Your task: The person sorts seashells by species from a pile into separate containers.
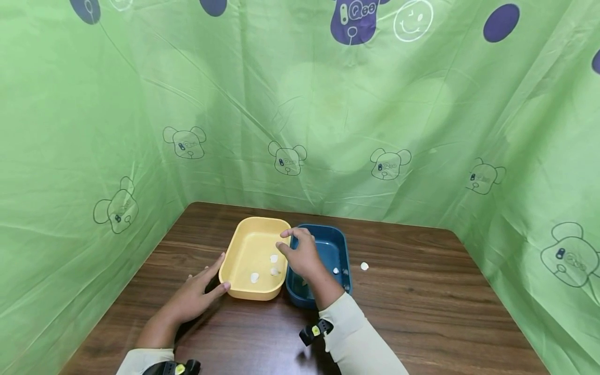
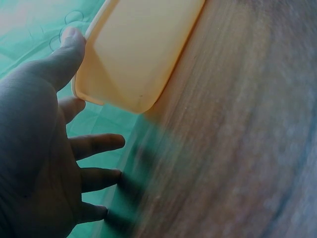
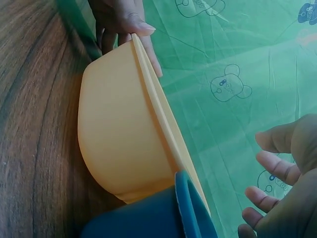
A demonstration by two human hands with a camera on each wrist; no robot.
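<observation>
A yellow tray (image 1: 255,292) holds several small white roundish pieces (image 1: 254,277), too small to tell their kind. My left hand (image 1: 193,298) rests against its left side, thumb and index finger touching the rim while the other fingers extend loosely, as the left wrist view shows. Over the seam between the yellow tray and a dark blue tray (image 1: 330,237) hovers my right hand (image 1: 304,255). Its thumb and fingers are apart with nothing between them. The blue tray, partly hidden by my right hand and forearm, has a white piece (image 1: 336,271) and a few dark or greyish bits inside.
Right of the blue tray, one white piece (image 1: 364,266) lies on the brown wooden table (image 1: 422,302). A green curtain (image 1: 337,120) with printed bear heads encloses the table's back and sides. Black cameras (image 1: 315,331) are strapped to both wrists.
</observation>
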